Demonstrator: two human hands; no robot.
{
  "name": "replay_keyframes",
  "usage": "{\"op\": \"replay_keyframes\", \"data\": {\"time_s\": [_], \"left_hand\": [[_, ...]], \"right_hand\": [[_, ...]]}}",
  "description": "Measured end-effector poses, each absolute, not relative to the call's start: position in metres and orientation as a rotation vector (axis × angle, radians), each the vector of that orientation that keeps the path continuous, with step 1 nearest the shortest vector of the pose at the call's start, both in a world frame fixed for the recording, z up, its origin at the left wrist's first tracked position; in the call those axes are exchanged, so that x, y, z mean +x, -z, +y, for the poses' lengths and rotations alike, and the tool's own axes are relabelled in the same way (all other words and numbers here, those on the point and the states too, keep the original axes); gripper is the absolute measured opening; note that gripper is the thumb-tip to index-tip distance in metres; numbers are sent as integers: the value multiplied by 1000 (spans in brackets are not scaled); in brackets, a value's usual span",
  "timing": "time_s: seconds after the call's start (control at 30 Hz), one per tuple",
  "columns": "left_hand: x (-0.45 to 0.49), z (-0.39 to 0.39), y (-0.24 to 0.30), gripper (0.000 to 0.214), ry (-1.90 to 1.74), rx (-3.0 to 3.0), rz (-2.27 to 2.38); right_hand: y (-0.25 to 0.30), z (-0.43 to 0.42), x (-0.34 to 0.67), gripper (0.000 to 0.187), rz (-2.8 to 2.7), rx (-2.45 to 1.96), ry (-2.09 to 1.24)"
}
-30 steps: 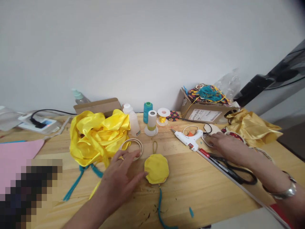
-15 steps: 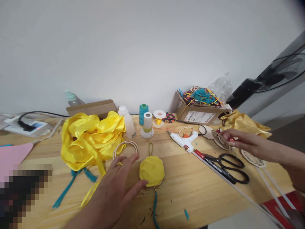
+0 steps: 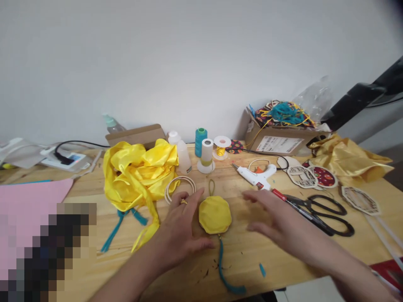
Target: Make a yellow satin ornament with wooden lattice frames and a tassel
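Note:
A yellow fabric-covered pendant lies flat on the wooden table, a cord loop at its top and a teal tassel trailing from its bottom. Just left of it, my left hand has thumb and fingers spread around that side, holding nothing. Wooden rings lie behind its fingers. My right hand hovers to the right of the pendant, somewhat blurred, fingers apart and empty. Beyond it are a white glue gun, a red-capped marker and black-handled scissors.
Yellow satin ribbon is heaped at left. Thread spools and a white bottle stand along the wall. A cardboard box sits back right, near gold fabric and wooden cutouts. Pink sheet lies far left.
My right hand has let go of the wooden cutout at the right and come over beside the pendant. My left thumb has come off the pendant's edge. The view has shifted rightward.

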State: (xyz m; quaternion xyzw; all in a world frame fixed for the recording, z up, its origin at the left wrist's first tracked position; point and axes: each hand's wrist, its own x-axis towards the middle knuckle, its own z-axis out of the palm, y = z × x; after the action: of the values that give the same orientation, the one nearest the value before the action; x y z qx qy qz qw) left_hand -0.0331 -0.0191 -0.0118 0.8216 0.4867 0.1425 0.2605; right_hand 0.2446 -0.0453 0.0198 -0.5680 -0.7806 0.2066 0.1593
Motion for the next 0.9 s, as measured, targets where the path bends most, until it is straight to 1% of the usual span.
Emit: {"op": "replay_keyframes", "data": {"time_s": [0.07,0.17,0.27,0.57,0.8,0.9], "left_hand": [[-34,-18,11,103,-359,2241,1322],[-34,-16,11,105,-323,2252,1325],[-32,-13,13,106,-326,2272,1299],[-27,-9,13,105,-314,2278,1242],[-24,-9,16,105,-347,2321,1178],[-23,-9,16,103,-353,2351,1167]], "right_hand": [[-13,-49,220,63,-2263,-1503,-663],[-5,-46,206,77,-2240,-1466,-730],[-2,-42,206,84,-2217,-1492,-787],[0,-43,205,84,-2245,-1447,-769],[-4,-41,203,79,-2239,-1452,-777],[-5,-42,203,79,-2214,-1468,-800]]}}
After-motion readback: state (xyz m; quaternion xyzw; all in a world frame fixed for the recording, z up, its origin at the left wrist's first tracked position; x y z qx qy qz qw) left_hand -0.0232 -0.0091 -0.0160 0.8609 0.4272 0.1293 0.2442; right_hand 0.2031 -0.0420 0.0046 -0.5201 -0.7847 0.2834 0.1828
